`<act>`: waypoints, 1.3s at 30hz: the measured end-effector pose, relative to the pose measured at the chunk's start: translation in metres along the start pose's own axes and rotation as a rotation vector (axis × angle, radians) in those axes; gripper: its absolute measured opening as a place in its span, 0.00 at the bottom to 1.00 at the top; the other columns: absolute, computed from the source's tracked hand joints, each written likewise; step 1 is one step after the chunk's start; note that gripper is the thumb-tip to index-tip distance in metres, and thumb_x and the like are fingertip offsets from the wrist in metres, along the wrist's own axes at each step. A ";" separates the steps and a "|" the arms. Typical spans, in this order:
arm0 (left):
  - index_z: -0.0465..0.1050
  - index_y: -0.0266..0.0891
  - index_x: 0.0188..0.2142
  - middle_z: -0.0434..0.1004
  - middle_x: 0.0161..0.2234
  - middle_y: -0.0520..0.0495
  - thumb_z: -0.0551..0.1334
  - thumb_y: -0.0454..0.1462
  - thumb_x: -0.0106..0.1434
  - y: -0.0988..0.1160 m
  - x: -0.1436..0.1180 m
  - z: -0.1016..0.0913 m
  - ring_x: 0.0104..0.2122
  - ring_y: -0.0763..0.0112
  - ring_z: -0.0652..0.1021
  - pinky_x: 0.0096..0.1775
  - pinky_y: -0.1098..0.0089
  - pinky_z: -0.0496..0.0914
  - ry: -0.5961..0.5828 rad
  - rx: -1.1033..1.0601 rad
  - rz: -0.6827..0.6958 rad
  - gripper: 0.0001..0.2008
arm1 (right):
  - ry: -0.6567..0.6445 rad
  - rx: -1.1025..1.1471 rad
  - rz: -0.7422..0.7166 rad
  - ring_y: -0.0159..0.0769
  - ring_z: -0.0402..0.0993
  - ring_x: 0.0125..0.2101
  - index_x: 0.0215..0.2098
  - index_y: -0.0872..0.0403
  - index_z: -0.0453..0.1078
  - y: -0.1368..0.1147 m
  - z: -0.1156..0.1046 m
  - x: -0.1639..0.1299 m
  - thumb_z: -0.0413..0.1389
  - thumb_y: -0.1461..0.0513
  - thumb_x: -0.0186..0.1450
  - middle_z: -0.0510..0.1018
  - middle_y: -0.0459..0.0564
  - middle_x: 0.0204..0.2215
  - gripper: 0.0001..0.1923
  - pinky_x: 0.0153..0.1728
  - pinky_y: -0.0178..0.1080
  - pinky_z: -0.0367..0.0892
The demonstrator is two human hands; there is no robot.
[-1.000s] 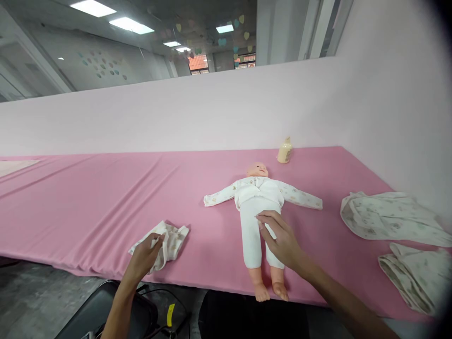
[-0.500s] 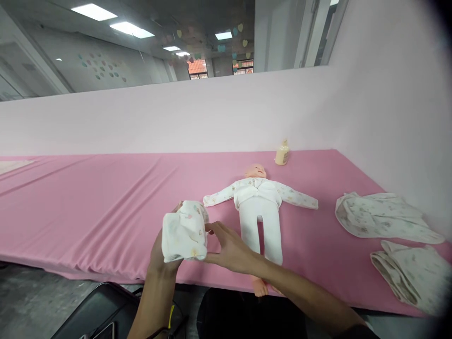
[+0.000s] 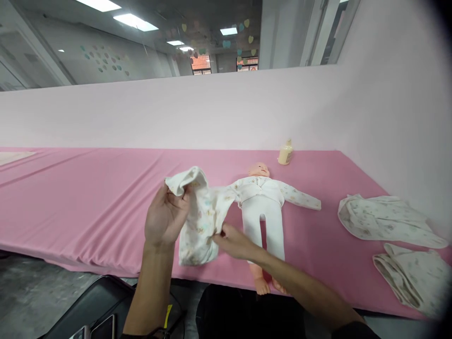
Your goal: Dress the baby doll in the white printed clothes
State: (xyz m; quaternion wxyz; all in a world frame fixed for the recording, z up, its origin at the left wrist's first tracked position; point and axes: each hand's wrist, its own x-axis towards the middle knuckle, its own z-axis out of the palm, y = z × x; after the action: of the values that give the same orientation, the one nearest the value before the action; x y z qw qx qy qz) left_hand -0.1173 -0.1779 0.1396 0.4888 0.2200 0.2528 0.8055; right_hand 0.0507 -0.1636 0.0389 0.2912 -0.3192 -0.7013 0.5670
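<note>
My left hand (image 3: pixel 165 217) holds up a small white printed baby garment (image 3: pixel 198 221) by its upper edge, above the pink table's front part. My right hand (image 3: pixel 233 241) pinches the garment's lower right side. Just to the right lies a baby doll (image 3: pixel 263 205) on its back, dressed in a white printed top and white pants, arms spread, bare feet near the table's front edge. The garment hides the doll's near arm.
The long table is covered with a pink sheet (image 3: pixel 88 197). A cream bottle (image 3: pixel 285 153) stands by the back wall behind the doll. Two folded printed cloths (image 3: pixel 383 219) (image 3: pixel 411 275) lie at the right. A dark chair (image 3: pixel 95 310) stands below the table's front edge.
My left hand picked the garment up off the table and lifted it. My right hand left the doll's pants and took hold of the garment, which is now spread wider.
</note>
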 end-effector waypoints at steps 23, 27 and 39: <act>0.70 0.42 0.52 0.77 0.47 0.44 0.63 0.35 0.61 -0.062 -0.038 -0.006 0.41 0.63 0.78 0.41 0.68 0.71 -0.558 1.195 0.233 0.18 | 0.300 0.303 -0.181 0.43 0.65 0.59 0.68 0.44 0.48 -0.057 -0.078 -0.031 0.64 0.54 0.59 0.64 0.53 0.63 0.45 0.53 0.45 0.70; 0.67 0.44 0.54 0.77 0.48 0.46 0.63 0.34 0.60 -0.064 -0.038 0.002 0.40 0.65 0.78 0.39 0.70 0.71 -0.517 1.137 0.263 0.22 | 0.226 0.088 -0.153 0.45 0.62 0.61 0.71 0.42 0.30 -0.052 -0.073 -0.049 0.66 0.58 0.57 0.57 0.55 0.66 0.58 0.52 0.47 0.71; 0.75 0.40 0.34 0.76 0.38 0.48 0.60 0.31 0.59 -0.033 -0.015 0.051 0.38 0.68 0.76 0.37 0.72 0.69 -0.489 1.026 0.399 0.06 | 0.570 -0.293 -0.251 0.37 0.75 0.37 0.47 0.50 0.73 -0.083 -0.125 -0.046 0.51 0.66 0.61 0.79 0.48 0.39 0.18 0.36 0.38 0.71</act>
State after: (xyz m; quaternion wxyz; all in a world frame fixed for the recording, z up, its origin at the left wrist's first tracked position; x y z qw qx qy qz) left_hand -0.0578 -0.1684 0.1567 0.2037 0.6498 0.4433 0.5828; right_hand 0.1656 -0.1359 0.1420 0.4942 -0.4144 -0.6996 0.3077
